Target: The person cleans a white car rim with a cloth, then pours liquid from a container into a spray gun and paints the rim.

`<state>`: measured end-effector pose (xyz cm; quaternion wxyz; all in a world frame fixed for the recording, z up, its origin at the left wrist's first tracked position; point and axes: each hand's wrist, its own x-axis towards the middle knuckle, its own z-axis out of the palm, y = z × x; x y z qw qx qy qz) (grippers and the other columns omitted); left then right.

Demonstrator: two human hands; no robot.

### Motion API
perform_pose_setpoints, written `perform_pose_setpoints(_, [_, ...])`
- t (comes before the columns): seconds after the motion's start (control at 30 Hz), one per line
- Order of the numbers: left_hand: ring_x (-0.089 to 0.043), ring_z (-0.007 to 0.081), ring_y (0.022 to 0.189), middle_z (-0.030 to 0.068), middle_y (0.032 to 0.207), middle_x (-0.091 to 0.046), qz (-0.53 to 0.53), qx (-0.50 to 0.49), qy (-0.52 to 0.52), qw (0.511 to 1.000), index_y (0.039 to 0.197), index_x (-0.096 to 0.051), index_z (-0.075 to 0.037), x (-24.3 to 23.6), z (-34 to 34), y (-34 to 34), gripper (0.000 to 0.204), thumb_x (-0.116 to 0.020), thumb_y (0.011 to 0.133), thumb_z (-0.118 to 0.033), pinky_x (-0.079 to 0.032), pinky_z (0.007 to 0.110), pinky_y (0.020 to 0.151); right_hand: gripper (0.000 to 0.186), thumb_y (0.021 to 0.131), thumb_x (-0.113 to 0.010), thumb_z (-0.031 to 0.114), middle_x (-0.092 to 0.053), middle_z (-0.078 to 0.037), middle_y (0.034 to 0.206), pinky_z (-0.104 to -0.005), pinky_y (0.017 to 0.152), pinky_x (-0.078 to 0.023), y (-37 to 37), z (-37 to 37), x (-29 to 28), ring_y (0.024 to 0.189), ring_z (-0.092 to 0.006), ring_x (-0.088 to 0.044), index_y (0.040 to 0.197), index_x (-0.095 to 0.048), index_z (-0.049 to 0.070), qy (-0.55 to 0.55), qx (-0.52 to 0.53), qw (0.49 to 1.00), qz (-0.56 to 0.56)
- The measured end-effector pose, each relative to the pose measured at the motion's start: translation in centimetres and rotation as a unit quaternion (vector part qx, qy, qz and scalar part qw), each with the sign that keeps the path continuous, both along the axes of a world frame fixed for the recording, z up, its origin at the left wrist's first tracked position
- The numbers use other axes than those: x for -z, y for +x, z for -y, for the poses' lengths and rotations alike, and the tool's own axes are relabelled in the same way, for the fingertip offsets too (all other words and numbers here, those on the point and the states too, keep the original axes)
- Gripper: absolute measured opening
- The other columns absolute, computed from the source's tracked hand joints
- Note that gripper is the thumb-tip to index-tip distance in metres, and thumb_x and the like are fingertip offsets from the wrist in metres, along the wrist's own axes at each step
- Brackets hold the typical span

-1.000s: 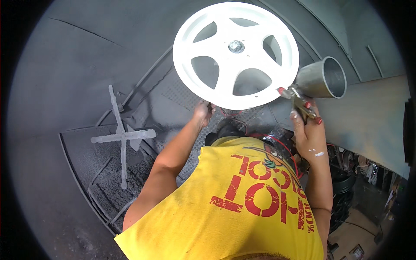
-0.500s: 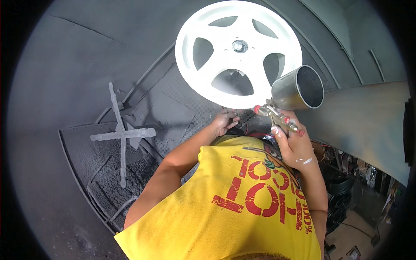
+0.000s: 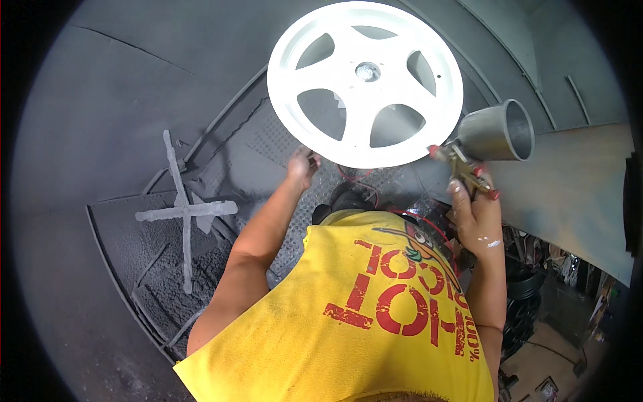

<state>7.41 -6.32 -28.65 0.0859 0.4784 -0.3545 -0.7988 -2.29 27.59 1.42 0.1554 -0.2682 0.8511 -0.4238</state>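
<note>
A white five-spoke wheel [image 3: 367, 100] fills the upper middle, its silver hub at the centre. My right hand [image 3: 477, 208] is closed round a metal spray gun [image 3: 462, 167] with red fittings and a large silver cup [image 3: 485, 134], held beside the wheel's lower right edge. My left hand [image 3: 303, 166] is at the rim's lower left edge, fingers curled; what they grip, if anything, is hidden. My yellow sleeveless shirt with red print covers the lower middle.
A grey, paint-crusted cross stand [image 3: 186, 214] is at left among grey panels and bars. A red hose [image 3: 429, 221] runs behind my body. Dark wheels or tyres [image 3: 522, 295] and clutter lie below a pale panel [image 3: 556, 181] at right.
The wheel's spokes have turned. Half a second ago both hands were nearer the middle; since then the left has moved left and the right, with the gun, to the right.
</note>
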Motion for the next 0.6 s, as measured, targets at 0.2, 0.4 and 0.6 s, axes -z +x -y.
perform_pose_setpoints(0.2, [-0.056,0.0147,0.065,0.0027,0.082,-0.056,0.000,-0.013,0.043,0.999,0.112,-0.048,-0.012,-0.1,-8.0,-0.1,0.009,-0.048,0.103,-0.013,-0.047,0.030,0.057,0.033,0.098,-0.056,0.016,-0.062,-0.024,0.112,-0.0388,0.088,-0.048,1.4,1.2,-0.2,0.099,-0.0410,-0.063,0.126,-0.053,-0.003,-0.050,-0.115,0.990,0.057])
perform_pose_setpoints(0.4, [-0.058,0.0139,0.071,0.0036,0.090,-0.059,0.003,0.245,0.056,0.968,0.113,-0.053,-0.010,0.6,-8.3,1.8,0.017,-0.050,0.097,-0.005,-0.048,0.028,0.060,0.029,0.098,-0.055,0.014,-0.063,-0.024,0.110,-0.0410,0.087,-0.049,1.2,1.8,0.5,0.097,-0.0429,-0.064,0.122,-0.056,-0.003,-0.003,-0.114,0.991,-0.071])
perform_pose_setpoints(0.6, [-0.057,0.0142,0.079,0.0026,0.091,-0.061,-0.017,0.167,0.010,0.986,0.113,-0.058,-0.005,2.3,-1.3,2.4,0.019,-0.050,0.099,-0.013,-0.047,0.030,0.070,0.029,0.099,-0.054,0.011,-0.062,-0.024,0.111,-0.0408,0.087,-0.049,0.2,0.9,0.4,0.100,-0.0438,-0.063,0.124,-0.055,-0.003,0.025,0.031,0.997,-0.068])
